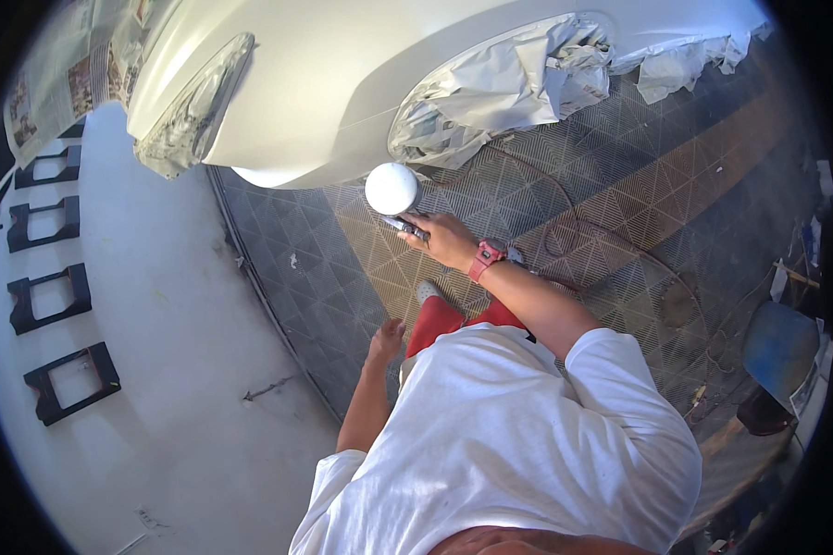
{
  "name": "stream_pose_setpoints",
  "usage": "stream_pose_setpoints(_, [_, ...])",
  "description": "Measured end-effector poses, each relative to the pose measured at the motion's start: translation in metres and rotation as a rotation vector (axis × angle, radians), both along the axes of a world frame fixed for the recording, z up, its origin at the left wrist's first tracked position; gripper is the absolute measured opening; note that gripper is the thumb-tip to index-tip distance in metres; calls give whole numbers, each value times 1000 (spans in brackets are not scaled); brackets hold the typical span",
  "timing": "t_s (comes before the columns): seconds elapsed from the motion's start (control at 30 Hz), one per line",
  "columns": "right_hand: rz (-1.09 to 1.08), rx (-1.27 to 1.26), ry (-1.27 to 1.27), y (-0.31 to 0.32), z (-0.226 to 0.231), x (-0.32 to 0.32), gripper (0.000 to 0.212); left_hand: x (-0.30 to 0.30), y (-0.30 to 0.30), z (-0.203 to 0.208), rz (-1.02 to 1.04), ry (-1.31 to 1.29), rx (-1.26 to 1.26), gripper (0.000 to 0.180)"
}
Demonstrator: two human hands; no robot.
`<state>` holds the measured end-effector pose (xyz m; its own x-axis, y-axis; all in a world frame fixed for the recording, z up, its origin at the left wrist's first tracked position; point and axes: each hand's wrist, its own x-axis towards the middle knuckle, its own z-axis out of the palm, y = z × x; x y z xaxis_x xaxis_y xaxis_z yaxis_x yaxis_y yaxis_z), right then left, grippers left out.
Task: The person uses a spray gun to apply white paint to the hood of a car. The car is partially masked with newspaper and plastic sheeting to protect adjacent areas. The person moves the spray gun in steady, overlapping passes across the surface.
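My right hand (pixel 446 239) is closed round a spray gun (pixel 407 225) topped by a round white cup (pixel 391 190). The gun is held out in front of me, close to the lower edge of a pale, cream-white car body (pixel 333 83). How far its nozzle stands from the panel I cannot tell. A red watch (pixel 488 258) is on my right wrist. My left hand (pixel 386 340) hangs low by my left side, fingers loosely curled, with nothing visible in it.
Crumpled masking sheet (pixel 500 88) covers the wheel area; newspaper (pixel 65 83) hangs at far left. A hose (pixel 611 236) curls over the patterned floor (pixel 528 194). Several black frames (pixel 69 384) line the pale wall (pixel 185 370) on my left. A bluish panel (pixel 779 356) stands at right.
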<state>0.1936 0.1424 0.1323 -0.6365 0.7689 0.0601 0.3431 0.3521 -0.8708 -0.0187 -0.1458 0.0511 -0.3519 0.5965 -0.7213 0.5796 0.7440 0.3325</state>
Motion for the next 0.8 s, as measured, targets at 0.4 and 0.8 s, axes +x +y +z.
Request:
stream_pose_setpoints(0.4, [-651,490,257,-13,163,2,45,-123,-86,-69,167,-151,-16,49])
stream_pose_setpoints(0.8, [-300,219,-31,-102,46,-210,42,-261,-160,-95,332,-194,72,51])
